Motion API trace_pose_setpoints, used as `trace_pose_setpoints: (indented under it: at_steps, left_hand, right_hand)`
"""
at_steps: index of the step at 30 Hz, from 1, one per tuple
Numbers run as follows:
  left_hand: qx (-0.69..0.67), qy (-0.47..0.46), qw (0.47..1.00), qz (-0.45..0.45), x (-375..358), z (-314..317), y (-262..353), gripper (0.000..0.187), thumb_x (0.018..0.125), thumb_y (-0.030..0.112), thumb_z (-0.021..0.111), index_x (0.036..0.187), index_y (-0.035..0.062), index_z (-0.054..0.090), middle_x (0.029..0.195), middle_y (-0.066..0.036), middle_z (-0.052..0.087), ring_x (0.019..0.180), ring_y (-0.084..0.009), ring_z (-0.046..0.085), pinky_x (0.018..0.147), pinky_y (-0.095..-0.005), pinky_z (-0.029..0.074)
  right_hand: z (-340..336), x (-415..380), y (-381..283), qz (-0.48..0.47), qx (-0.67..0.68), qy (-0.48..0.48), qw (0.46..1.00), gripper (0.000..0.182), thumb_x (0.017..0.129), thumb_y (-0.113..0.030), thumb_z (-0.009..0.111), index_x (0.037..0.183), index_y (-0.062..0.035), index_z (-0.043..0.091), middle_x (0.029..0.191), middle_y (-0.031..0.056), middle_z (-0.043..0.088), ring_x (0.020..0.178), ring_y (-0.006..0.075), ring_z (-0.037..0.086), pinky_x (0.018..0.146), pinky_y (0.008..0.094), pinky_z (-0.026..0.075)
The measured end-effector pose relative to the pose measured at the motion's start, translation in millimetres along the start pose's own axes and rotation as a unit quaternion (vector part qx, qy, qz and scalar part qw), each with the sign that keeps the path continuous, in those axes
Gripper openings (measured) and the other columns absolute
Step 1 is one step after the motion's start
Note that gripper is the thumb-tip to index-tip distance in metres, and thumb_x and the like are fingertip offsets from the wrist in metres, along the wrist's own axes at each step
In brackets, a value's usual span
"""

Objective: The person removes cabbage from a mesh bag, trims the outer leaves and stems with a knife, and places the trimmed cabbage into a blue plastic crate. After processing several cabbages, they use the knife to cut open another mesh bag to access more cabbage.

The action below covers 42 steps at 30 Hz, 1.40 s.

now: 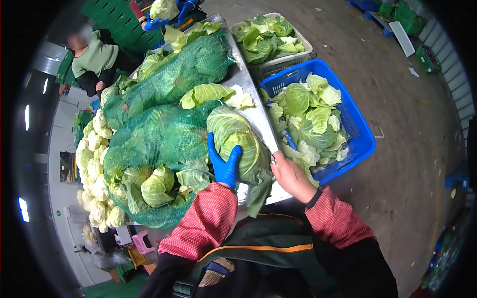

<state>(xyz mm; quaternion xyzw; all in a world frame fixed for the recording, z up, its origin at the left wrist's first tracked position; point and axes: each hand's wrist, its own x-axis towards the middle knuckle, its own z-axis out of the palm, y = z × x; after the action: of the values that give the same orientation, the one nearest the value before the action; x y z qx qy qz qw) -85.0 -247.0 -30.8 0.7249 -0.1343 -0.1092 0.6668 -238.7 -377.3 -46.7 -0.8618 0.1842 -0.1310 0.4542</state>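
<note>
My left hand (225, 164), in a blue glove, holds a large green cabbage (235, 130) against the metal table, thumb and forefinger spread over its side. The cabbage has loose outer leaves, one hanging past the table's near edge. Bare and closed, my right hand (292, 175) is beside the cabbage at the table edge. Its fingers grip a thin dark metal piece that looks like a knife (273, 157), mostly hidden. Left of the cabbage lies a green mesh sack (154, 136) of cabbages, its open end showing a cabbage head (158, 188).
A blue crate (366, 136) of cut leaves stands right of the metal table (262, 115), with a white crate (309, 47) of leaves behind. Another mesh sack (169, 79) and a pile of trimmed cabbages (97, 174) lie left. A gloved co-worker (186, 7) and a person in green (95, 58) are beyond.
</note>
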Motion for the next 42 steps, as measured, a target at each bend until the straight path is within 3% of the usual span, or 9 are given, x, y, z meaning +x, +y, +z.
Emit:
trace_pose_setpoints:
  at_steps: [8,11,14,18,23,27,31,35,42]
  left_hand:
    - [0.058,0.004,0.998,0.029,4,-1,-11,0.092,0.076,0.016,0.077,0.150,0.0043,0.024,0.146,-0.019,0.031,0.134,-0.0323,0.034,0.114,-0.0405,0.025]
    - [0.115,0.009,0.991,0.072,4,0,-18,0.094,0.075,0.020,0.079,0.150,0.0042,0.024,0.147,-0.021,0.029,0.135,-0.0341,0.032,0.114,-0.0418,0.024]
    - [0.155,0.022,0.987,0.045,12,5,-10,0.095,0.074,0.023,0.079,0.149,0.0028,0.024,0.146,-0.023,0.031,0.135,-0.0364,0.033,0.114,-0.0433,0.024]
    - [0.159,-0.025,0.980,0.118,12,-12,-22,0.096,0.073,0.025,0.080,0.148,0.0009,0.024,0.146,-0.023,0.032,0.134,-0.0372,0.033,0.114,-0.0438,0.024]
    - [0.174,0.017,0.979,0.104,21,-1,-23,0.098,0.072,0.031,0.082,0.147,0.0003,0.027,0.143,-0.025,0.034,0.132,-0.0385,0.035,0.113,-0.0455,0.026]
    - [0.188,-0.063,0.979,0.053,33,-21,-4,0.104,0.066,0.039,0.085,0.144,0.0000,0.030,0.139,-0.028,0.037,0.128,-0.0402,0.038,0.110,-0.0473,0.031]
    - [0.344,-0.096,0.926,0.122,45,-11,16,0.105,0.061,0.044,0.086,0.143,0.0037,0.034,0.132,-0.030,0.041,0.122,-0.0455,0.041,0.105,-0.0483,0.037]
    - [0.336,-0.092,0.934,0.077,68,-12,5,0.102,0.061,0.046,0.084,0.142,0.0059,0.037,0.129,-0.030,0.043,0.120,-0.0449,0.043,0.105,-0.0476,0.038]
    - [0.320,-0.117,0.936,0.092,72,-17,2,0.098,0.062,0.042,0.084,0.141,0.0066,0.039,0.129,-0.027,0.045,0.122,-0.0429,0.043,0.106,-0.0466,0.037]
  right_hand:
    - [-21,22,-33,-0.039,-0.010,-0.059,0.997,0.015,0.092,-0.007,0.050,0.100,0.0031,0.042,0.066,0.0214,0.056,0.067,0.0445,0.058,0.058,0.0506,0.045]
    - [2,35,-18,0.005,0.010,-0.032,0.999,0.035,0.102,-0.025,0.028,0.093,0.0020,0.049,0.072,0.0250,0.058,0.074,0.0432,0.059,0.064,0.0516,0.045]
    - [15,44,-8,0.018,-0.022,-0.016,0.999,0.038,0.103,-0.025,0.028,0.093,0.0033,0.052,0.075,0.0259,0.060,0.076,0.0451,0.058,0.068,0.0531,0.044]
    - [12,33,-13,0.103,0.123,-0.081,0.984,0.048,0.104,-0.032,0.028,0.084,0.0045,0.054,0.080,0.0261,0.063,0.084,0.0450,0.060,0.078,0.0530,0.044]
    - [40,62,15,0.009,-0.098,-0.039,0.994,0.030,0.096,-0.017,0.034,0.097,0.0048,0.055,0.078,0.0256,0.064,0.076,0.0440,0.063,0.070,0.0525,0.050]
    - [28,47,-14,0.018,-0.146,-0.081,0.986,0.023,0.093,-0.010,0.038,0.100,0.0052,0.053,0.078,0.0261,0.065,0.074,0.0418,0.065,0.066,0.0498,0.052]
    - [33,35,-32,0.073,-0.245,-0.090,0.962,0.020,0.093,-0.011,0.041,0.099,0.0035,0.054,0.077,0.0214,0.067,0.072,0.0382,0.067,0.063,0.0481,0.053]
    - [42,47,-9,0.007,-0.232,-0.039,0.972,0.016,0.093,-0.008,0.039,0.096,0.0023,0.051,0.075,0.0213,0.066,0.070,0.0375,0.067,0.061,0.0461,0.053]
    - [27,23,-18,0.032,-0.242,-0.062,0.968,0.014,0.092,-0.010,0.039,0.094,0.0007,0.048,0.072,0.0221,0.065,0.069,0.0394,0.066,0.062,0.0486,0.052]
